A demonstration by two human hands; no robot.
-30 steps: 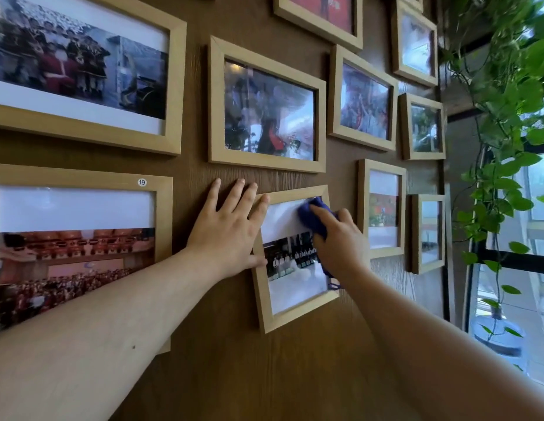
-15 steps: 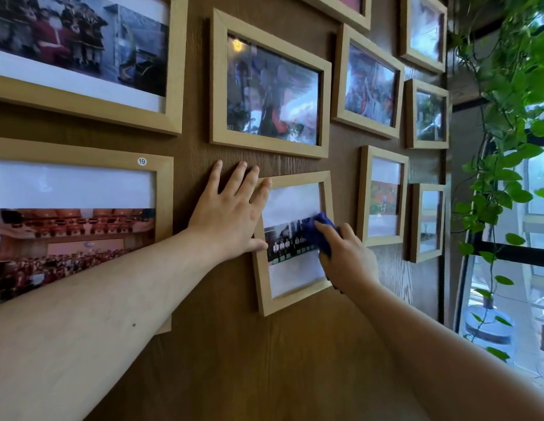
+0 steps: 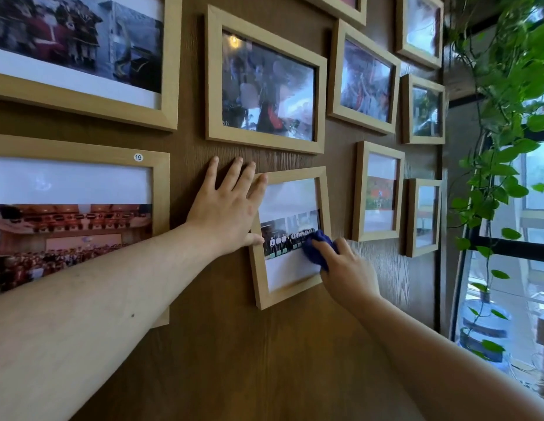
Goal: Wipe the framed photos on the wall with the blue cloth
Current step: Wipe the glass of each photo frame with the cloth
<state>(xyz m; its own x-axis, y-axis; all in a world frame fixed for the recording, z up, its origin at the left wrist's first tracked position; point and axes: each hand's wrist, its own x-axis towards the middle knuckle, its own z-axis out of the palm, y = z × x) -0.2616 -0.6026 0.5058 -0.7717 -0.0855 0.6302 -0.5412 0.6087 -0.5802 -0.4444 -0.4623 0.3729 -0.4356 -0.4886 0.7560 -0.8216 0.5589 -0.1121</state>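
Blue cloth [image 3: 317, 247]: one, bunched under right hand [image 3: 345, 268], pressed against glass of tilted small frame [image 3: 290, 237]. Left hand [image 3: 226, 212]: spread flat, steadying that frame's left edge. Frames visible: ten. Sticker [image 3: 138, 157] left of left hand: "19".

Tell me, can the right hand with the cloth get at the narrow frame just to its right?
Probably yes: the right hand holds the cloth beside that frame, with only bare wall between.

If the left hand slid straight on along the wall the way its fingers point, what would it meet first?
Probably the lower edge of the framed photo above; the left hand has fingers pointing up the bare wood wall toward it.
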